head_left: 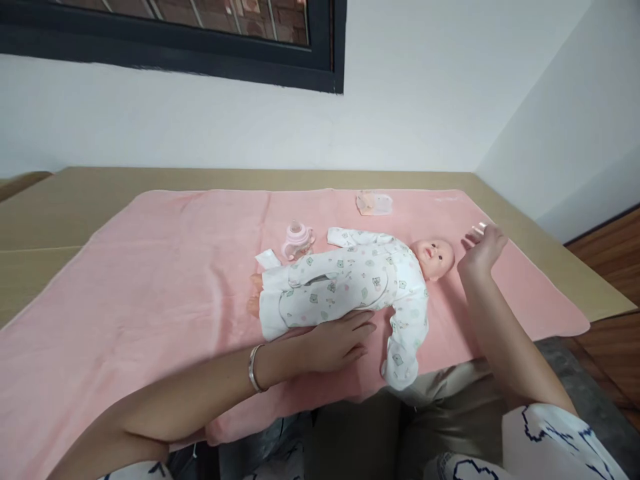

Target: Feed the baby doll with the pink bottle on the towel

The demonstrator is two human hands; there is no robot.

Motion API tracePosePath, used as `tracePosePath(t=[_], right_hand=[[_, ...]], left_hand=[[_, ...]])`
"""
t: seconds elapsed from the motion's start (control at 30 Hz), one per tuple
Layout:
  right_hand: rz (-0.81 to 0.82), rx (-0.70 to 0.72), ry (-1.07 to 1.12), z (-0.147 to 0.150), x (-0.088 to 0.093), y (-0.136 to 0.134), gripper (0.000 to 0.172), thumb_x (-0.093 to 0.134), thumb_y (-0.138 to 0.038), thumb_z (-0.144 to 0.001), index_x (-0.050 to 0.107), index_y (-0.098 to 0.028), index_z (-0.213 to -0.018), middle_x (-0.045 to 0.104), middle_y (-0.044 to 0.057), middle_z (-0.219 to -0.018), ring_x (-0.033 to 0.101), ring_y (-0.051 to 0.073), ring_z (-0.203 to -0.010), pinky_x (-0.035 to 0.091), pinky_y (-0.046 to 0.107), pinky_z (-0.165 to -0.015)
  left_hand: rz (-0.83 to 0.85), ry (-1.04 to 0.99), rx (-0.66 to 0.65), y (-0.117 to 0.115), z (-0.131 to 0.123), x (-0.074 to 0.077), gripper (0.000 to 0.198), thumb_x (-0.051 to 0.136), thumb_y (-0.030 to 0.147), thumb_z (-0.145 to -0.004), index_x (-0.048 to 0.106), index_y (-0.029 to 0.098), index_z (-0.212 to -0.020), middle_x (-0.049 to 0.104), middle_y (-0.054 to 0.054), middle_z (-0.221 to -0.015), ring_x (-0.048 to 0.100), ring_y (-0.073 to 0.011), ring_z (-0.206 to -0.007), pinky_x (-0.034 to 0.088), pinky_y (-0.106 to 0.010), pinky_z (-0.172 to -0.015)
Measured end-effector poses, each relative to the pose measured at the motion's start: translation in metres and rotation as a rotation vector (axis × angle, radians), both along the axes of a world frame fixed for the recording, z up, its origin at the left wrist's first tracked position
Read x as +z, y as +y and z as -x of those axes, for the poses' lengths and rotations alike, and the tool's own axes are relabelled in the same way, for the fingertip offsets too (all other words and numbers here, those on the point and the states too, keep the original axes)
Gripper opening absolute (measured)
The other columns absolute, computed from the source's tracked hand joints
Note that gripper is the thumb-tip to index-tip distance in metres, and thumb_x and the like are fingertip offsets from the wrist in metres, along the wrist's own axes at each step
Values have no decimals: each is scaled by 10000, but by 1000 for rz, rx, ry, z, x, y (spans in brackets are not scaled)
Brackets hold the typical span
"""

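Note:
A baby doll (350, 283) in a white printed romper lies on its back on a pink blanket (150, 293), head to the right. My left hand (335, 340) rests flat on the blanket against the doll's near side, fingers spread, a bracelet on the wrist. My right hand (483, 247) hovers just right of the doll's head (434, 257), fingers apart, holding nothing. A small pink baby bottle (298, 239) stands beyond the doll's legs, with a folded white cloth (268, 259) beside it.
A small clear packet (374, 203) lies near the blanket's far edge. The blanket covers a tan surface (60, 207) that meets a white wall. A dark window frame (200, 53) hangs above. Wooden floor (610, 267) shows at the right.

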State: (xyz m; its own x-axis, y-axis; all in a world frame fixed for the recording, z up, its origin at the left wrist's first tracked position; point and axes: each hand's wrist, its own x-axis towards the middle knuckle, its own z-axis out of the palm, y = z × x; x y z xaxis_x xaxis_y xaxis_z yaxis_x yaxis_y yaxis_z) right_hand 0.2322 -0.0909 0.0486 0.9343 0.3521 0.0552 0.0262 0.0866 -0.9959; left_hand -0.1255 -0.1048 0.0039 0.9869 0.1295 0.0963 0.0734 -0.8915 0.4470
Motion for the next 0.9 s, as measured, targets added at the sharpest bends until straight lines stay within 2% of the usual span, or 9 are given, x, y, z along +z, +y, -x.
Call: tracePosePath(t=[0.07,0.17,0.27,0.3,0.37,0.53,0.63,0.8,0.9], right_hand=[[-83,104,-308,22,23,6,468,410,-430,-840,340,-218,-1252,466,106,-1338,585,146,-1069,525,285,-921],[36,439,-608,73,46,25,554,488,-507,-871,393,-222,-1336,507,109,-1301,565,175,-1105,512,304,-941],[203,828,-874,132,53,54,604,580,-494,-839,453,-173,-1335,546,129,-1277,580,203,-1009,520,366,-904],[258,942,-980,150,54,63,581,580,-458,-851,467,-169,-1342,542,127,-1300,573,220,-1062,502,398,-965],[328,1071,-1150,181,59,81,554,558,-441,-884,477,-185,-1369,523,117,-1341,537,258,-1176,471,443,-1021],[494,1177,-1273,234,74,119,563,517,-471,-923,448,-225,-1425,531,98,-1346,545,274,-1202,474,450,-977],[617,1232,-1364,250,73,134,573,539,-488,-897,475,-226,-1403,569,89,-1296,571,274,-1143,471,405,-928],[788,1252,-1457,261,60,144,539,526,-387,-810,513,-241,-1328,632,65,-1101,609,216,-848,417,291,-631],[880,1298,-1412,264,60,147,515,626,-314,-700,573,-182,-1195,642,67,-1056,604,188,-781,383,260,-545]], left_hand=[[-30,-8,20,1,4,-6,390,428,242,-1006,468,135,-1379,445,-152,-1508,388,-278,-1434,417,-403,-1141],[-69,-27,-1,-2,8,-10,455,397,265,-1029,403,135,-1465,376,-152,-1570,273,-291,-1503,252,-440,-1250],[-89,-29,-25,-4,9,-10,518,421,297,-1026,362,119,-1509,388,-152,-1569,264,-304,-1509,220,-440,-1266],[-94,-25,-29,-4,9,-10,535,444,308,-1017,367,115,-1510,412,-148,-1557,283,-312,-1501,234,-441,-1263],[-104,-20,-37,-4,9,-12,566,495,345,-993,400,104,-1496,456,-145,-1527,322,-330,-1483,274,-433,-1251],[-135,-33,-26,-3,9,-27,581,502,411,-985,456,72,-1455,452,-177,-1521,329,-360,-1473,318,-442,-1229],[-133,-53,-1,-4,8,-36,584,452,439,-1001,446,80,-1462,414,-192,-1542,321,-367,-1475,350,-455,-1205],[-114,-67,-5,-3,7,-44,582,460,447,-991,470,95,-1454,449,-187,-1520,324,-350,-1479,353,-415,-1205],[-101,-56,11,-3,6,-47,584,459,455,-988,458,118,-1466,409,-181,-1551,316,-345,-1484,369,-427,-1195]])
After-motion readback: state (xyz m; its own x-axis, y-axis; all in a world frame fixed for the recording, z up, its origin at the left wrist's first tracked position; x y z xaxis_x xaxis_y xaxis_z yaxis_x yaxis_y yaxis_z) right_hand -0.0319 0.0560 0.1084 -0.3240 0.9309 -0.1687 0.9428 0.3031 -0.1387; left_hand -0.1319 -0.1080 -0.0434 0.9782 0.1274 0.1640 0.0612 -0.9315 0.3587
